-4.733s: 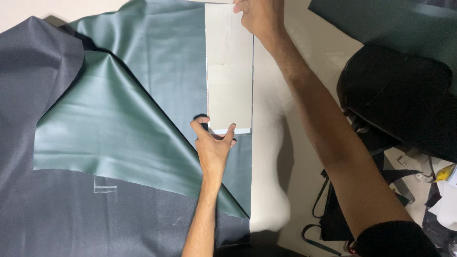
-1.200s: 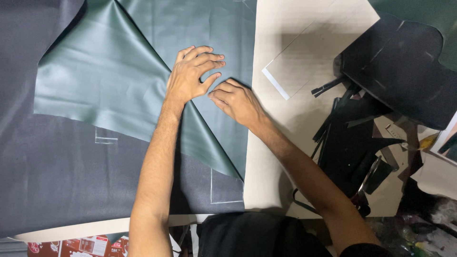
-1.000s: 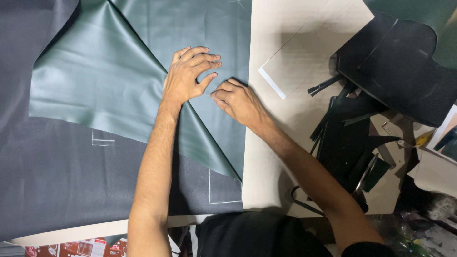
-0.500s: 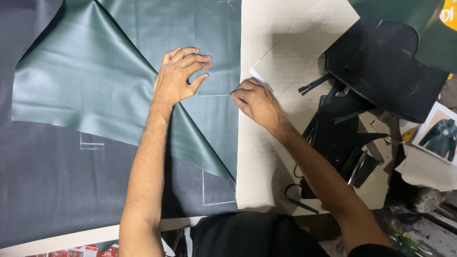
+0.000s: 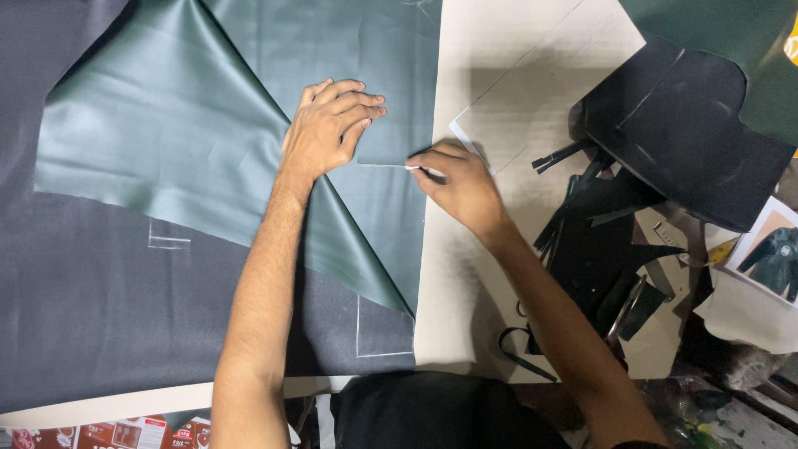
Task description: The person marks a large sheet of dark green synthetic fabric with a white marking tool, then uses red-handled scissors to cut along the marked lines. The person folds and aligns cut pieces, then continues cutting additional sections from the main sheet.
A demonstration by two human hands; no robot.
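On the big table (image 5: 465,283), a sheet of green leather (image 5: 183,158) lies spread out, w/ its dark grey back side (image 5: 100,316) showing at the left and bottom. One corner of the green sheet is folded over, so it makes a slanted edge that runs down to a point near the table's front.

The left hand (image 5: 327,133) lies flat on the green leather, palm down. Its fingers (image 5: 359,98) are straight and close together, pressing the sheet.

The right hand (image 5: 460,185) is just beside it, to the right, near the sheet's right edge. Its fingers (image 5: 432,160) are pinched narrow around a small white thing (image 5: 410,167), maybe a bit of chalk, but it is too small to be sure. The tip touches the green leather at the end of a thin pale line (image 5: 381,165) that runs under the left hand's fingertips.

More thin white lines show on the grey side, like a box shape (image 5: 384,333) near the bottom and a small one (image 5: 169,237) at the left.

To the right, a pale card sheet (image 5: 532,100) lies on the table, tilted. Past it sit black leather pieces (image 5: 690,150) and thin black strips (image 5: 598,249), all in a heap, well apart from the hands. A small picture of a jacket (image 5: 771,254) lies at the far right edge.
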